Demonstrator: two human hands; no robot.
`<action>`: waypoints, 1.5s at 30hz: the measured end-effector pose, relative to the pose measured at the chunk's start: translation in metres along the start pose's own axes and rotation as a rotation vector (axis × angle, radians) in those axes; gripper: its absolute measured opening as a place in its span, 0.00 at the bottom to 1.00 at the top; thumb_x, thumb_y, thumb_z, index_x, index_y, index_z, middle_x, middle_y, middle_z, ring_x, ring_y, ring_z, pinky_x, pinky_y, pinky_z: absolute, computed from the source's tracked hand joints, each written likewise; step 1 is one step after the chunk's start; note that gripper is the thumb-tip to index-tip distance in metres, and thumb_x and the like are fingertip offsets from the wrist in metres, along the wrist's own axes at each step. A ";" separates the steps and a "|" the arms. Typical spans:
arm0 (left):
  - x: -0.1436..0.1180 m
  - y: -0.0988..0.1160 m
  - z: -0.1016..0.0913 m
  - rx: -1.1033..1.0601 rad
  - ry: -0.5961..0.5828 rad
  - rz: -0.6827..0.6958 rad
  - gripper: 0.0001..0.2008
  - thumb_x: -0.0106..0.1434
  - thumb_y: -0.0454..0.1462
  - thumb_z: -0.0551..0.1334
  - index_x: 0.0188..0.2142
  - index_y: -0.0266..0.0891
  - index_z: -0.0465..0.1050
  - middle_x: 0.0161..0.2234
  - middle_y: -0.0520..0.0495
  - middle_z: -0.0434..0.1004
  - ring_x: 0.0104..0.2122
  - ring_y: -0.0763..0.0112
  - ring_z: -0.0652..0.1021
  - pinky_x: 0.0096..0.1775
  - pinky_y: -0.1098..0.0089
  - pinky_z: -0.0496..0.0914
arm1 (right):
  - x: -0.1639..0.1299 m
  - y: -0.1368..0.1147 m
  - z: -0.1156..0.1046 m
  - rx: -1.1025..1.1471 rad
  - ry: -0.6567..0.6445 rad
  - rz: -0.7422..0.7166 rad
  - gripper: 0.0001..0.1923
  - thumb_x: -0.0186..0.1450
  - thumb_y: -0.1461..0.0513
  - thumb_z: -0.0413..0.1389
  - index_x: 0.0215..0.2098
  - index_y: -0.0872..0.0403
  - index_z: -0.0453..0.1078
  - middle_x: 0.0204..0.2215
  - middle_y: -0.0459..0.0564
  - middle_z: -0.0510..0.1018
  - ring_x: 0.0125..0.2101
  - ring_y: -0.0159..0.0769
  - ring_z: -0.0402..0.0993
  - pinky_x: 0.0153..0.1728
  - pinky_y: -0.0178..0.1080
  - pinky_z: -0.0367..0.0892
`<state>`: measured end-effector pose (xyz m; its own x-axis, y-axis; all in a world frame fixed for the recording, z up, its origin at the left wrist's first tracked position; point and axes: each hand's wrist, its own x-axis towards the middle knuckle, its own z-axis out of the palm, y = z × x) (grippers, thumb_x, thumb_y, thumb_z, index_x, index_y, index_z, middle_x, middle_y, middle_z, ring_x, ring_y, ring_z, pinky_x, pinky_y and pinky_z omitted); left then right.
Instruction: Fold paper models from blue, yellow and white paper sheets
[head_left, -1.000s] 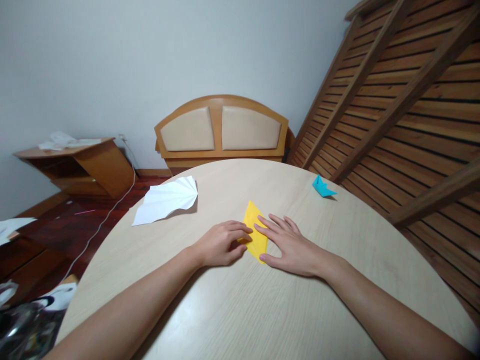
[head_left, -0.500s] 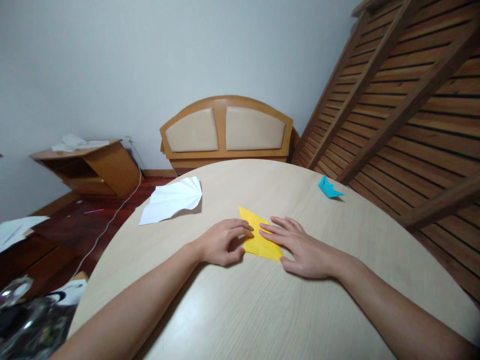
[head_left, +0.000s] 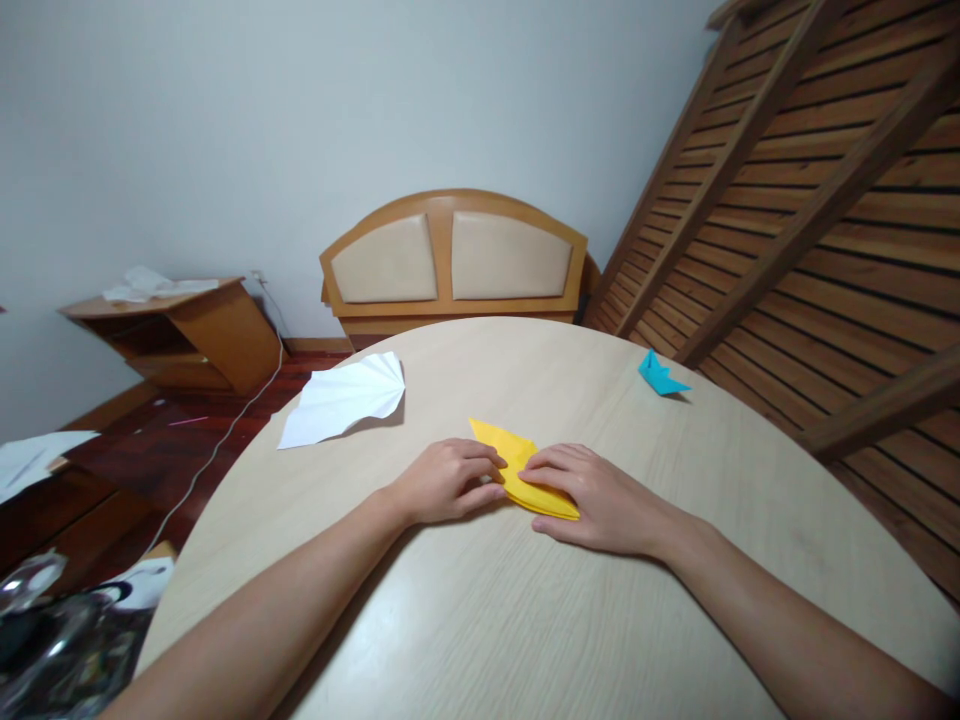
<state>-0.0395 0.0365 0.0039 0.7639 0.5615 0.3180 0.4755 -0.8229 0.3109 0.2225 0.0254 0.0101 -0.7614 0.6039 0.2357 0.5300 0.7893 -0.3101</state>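
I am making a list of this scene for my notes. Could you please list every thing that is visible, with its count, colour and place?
folded yellow paper piece: 1, yellow, middle of the table, under both hands
pleated white paper sheet: 1, white, far left edge of the table
small folded blue paper figure: 1, blue, far right of the table
round light wooden table: 1, pale beige, foreground
padded wooden headboard: 1, brown with beige panels, against the wall behind the table
slatted wooden frame: 1, brown, leaning at right
low wooden side table: 1, brown, at left, with white papers on top
left hand: 1, pressing the yellow paper
right hand: 1, pressing the yellow paper
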 end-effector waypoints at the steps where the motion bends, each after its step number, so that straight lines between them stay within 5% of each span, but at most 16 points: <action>1: 0.001 0.001 0.000 0.018 -0.001 -0.009 0.15 0.73 0.44 0.54 0.42 0.38 0.77 0.48 0.42 0.81 0.48 0.61 0.80 0.52 0.62 0.72 | 0.000 -0.001 0.000 0.013 -0.007 -0.001 0.21 0.65 0.54 0.61 0.53 0.53 0.74 0.49 0.54 0.78 0.49 0.45 0.73 0.54 0.47 0.65; 7: 0.003 0.009 -0.003 0.103 -0.029 -0.034 0.20 0.73 0.48 0.52 0.40 0.37 0.76 0.45 0.41 0.81 0.44 0.59 0.81 0.48 0.62 0.72 | 0.001 0.000 0.001 0.080 0.007 0.054 0.07 0.70 0.61 0.54 0.40 0.52 0.74 0.42 0.52 0.80 0.46 0.42 0.76 0.48 0.42 0.69; 14: 0.006 0.012 0.001 0.177 0.006 -0.107 0.17 0.74 0.43 0.52 0.35 0.39 0.74 0.36 0.45 0.80 0.38 0.65 0.79 0.41 0.67 0.71 | 0.004 0.003 0.002 0.105 0.035 0.038 0.09 0.71 0.60 0.52 0.36 0.52 0.74 0.38 0.53 0.80 0.50 0.44 0.74 0.50 0.44 0.68; 20: 0.012 0.016 0.010 0.224 0.076 -0.301 0.14 0.71 0.42 0.57 0.31 0.39 0.73 0.30 0.47 0.79 0.32 0.67 0.78 0.33 0.69 0.69 | 0.002 0.007 0.005 0.127 0.091 0.098 0.14 0.70 0.61 0.54 0.53 0.52 0.70 0.41 0.52 0.79 0.40 0.40 0.76 0.44 0.43 0.70; 24: 0.012 0.017 0.015 0.198 0.115 -0.374 0.08 0.69 0.41 0.60 0.41 0.39 0.74 0.36 0.46 0.82 0.35 0.64 0.81 0.34 0.68 0.73 | 0.002 0.008 0.006 0.114 0.069 0.027 0.14 0.71 0.63 0.53 0.53 0.49 0.73 0.45 0.52 0.79 0.46 0.41 0.74 0.50 0.45 0.69; 28: 0.006 0.020 0.017 0.192 0.139 -0.222 0.11 0.72 0.36 0.54 0.47 0.40 0.74 0.55 0.43 0.77 0.53 0.61 0.78 0.51 0.62 0.74 | 0.003 0.009 0.009 0.091 0.083 0.019 0.13 0.72 0.62 0.53 0.51 0.48 0.76 0.45 0.52 0.77 0.45 0.40 0.74 0.48 0.43 0.71; 31: 0.003 0.026 0.016 0.161 0.025 -0.126 0.17 0.73 0.36 0.51 0.58 0.40 0.69 0.62 0.43 0.70 0.62 0.60 0.70 0.61 0.57 0.67 | 0.004 0.009 0.011 0.091 0.113 0.020 0.15 0.72 0.63 0.52 0.54 0.47 0.75 0.47 0.52 0.76 0.47 0.39 0.75 0.49 0.42 0.71; 36: 0.005 0.032 0.013 0.153 -0.155 -0.166 0.28 0.72 0.43 0.52 0.67 0.32 0.57 0.68 0.36 0.58 0.67 0.55 0.61 0.65 0.53 0.59 | 0.001 0.008 0.004 0.012 0.044 0.027 0.18 0.74 0.61 0.49 0.59 0.46 0.72 0.56 0.53 0.74 0.54 0.41 0.73 0.55 0.45 0.70; 45: 0.004 0.033 0.012 0.185 -0.205 -0.278 0.34 0.72 0.49 0.50 0.70 0.32 0.50 0.70 0.35 0.48 0.70 0.52 0.53 0.67 0.51 0.52 | -0.006 -0.014 0.001 -0.147 -0.150 0.145 0.33 0.72 0.48 0.49 0.71 0.52 0.54 0.70 0.57 0.54 0.69 0.51 0.49 0.67 0.57 0.51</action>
<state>-0.0156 0.0103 0.0049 0.6573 0.7518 0.0530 0.7329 -0.6540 0.1874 0.2190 0.0103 0.0123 -0.7143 0.6976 0.0557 0.6782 0.7096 -0.1909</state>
